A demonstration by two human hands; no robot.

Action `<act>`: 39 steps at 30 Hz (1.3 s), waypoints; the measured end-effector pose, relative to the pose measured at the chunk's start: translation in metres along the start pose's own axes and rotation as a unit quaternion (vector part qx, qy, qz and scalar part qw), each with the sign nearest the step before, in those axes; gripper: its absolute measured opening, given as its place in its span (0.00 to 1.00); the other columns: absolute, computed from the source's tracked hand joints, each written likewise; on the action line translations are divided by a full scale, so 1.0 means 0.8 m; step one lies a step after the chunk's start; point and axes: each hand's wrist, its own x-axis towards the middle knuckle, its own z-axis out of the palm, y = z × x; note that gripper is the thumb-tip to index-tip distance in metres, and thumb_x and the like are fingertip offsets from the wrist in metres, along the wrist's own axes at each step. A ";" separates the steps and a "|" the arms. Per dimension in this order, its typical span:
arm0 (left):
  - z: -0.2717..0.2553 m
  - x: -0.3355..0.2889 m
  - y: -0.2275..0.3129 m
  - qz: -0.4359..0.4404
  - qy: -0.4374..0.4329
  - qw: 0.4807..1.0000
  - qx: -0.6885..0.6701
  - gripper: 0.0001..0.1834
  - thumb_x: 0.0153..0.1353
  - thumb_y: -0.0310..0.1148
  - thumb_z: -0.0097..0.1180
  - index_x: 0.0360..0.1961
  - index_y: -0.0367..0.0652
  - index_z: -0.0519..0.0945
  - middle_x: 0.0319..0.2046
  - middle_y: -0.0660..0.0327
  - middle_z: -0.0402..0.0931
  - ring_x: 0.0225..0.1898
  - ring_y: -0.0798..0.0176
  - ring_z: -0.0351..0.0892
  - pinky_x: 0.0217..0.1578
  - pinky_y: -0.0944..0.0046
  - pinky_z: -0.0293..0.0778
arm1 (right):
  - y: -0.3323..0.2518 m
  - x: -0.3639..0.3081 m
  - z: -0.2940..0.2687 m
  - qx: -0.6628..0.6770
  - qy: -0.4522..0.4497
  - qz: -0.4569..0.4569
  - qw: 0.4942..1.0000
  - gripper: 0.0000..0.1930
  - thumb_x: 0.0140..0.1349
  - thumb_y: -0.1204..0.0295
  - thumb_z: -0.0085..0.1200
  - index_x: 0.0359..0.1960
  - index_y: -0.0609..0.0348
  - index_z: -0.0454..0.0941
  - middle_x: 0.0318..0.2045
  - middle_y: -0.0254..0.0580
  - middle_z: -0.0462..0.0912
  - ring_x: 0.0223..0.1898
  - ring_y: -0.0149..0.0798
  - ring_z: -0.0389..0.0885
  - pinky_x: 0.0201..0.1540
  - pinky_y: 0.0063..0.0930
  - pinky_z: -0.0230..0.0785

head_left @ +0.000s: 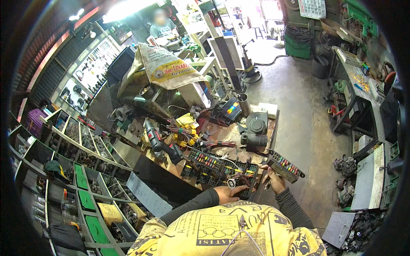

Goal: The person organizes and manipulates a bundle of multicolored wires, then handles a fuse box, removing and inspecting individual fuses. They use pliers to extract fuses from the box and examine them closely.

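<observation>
My right hand (276, 181) grips a black fuse box (286, 165) by its lower left end, at the right edge of the workbench. Rows of small coloured fuses run along the box, which is tilted. Low over the bench's near edge, my left hand (228, 194) has its fingers stretched out. A small round white-faced part (231, 183) is right beside those fingers; I cannot tell whether they touch it. Ahead of the left hand lies another black fuse box (205, 160) with coloured fuses. Next to it sits a black open-grid housing (244, 170) with wires inside.
A cordless drill (153, 135) stands at the bench's left, near bundled wires with yellow connectors (183, 132). A dark grey motor-like unit (256, 130) and metal cylinder (244, 104) occupy the right. Parts shelves (85, 187) line the left side. Another person (162, 26) is in the background.
</observation>
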 end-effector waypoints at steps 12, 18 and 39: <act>0.020 -0.057 -0.052 0.004 0.068 0.993 -0.099 0.27 0.66 0.40 0.48 0.66 0.48 0.63 0.43 0.44 0.78 0.44 0.48 0.79 0.46 0.56 0.73 | 0.033 -0.037 -0.016 0.147 -0.212 0.025 0.966 0.20 0.66 0.58 0.50 0.53 0.58 0.73 0.44 0.43 0.81 0.26 0.36 0.80 0.24 0.28 0.73; 0.003 -0.020 -0.011 0.059 0.059 0.995 -0.059 0.27 0.65 0.40 0.49 0.64 0.46 0.65 0.42 0.40 0.77 0.43 0.43 0.78 0.45 0.52 0.73 | -0.009 0.007 -0.005 0.007 -0.095 -0.069 0.993 0.16 0.71 0.63 0.43 0.48 0.62 0.75 0.43 0.45 0.81 0.29 0.32 0.79 0.29 0.25 0.74; 0.275 -0.047 -0.350 -0.320 0.029 0.900 -0.296 0.24 0.66 0.46 0.51 0.50 0.34 0.78 0.45 0.59 0.78 0.48 0.63 0.75 0.51 0.61 0.70 | -0.143 -0.035 -0.046 0.398 -0.020 -0.237 0.886 0.09 0.66 0.68 0.51 0.42 0.57 0.69 0.14 0.32 0.61 0.12 0.26 0.56 0.16 0.22 0.54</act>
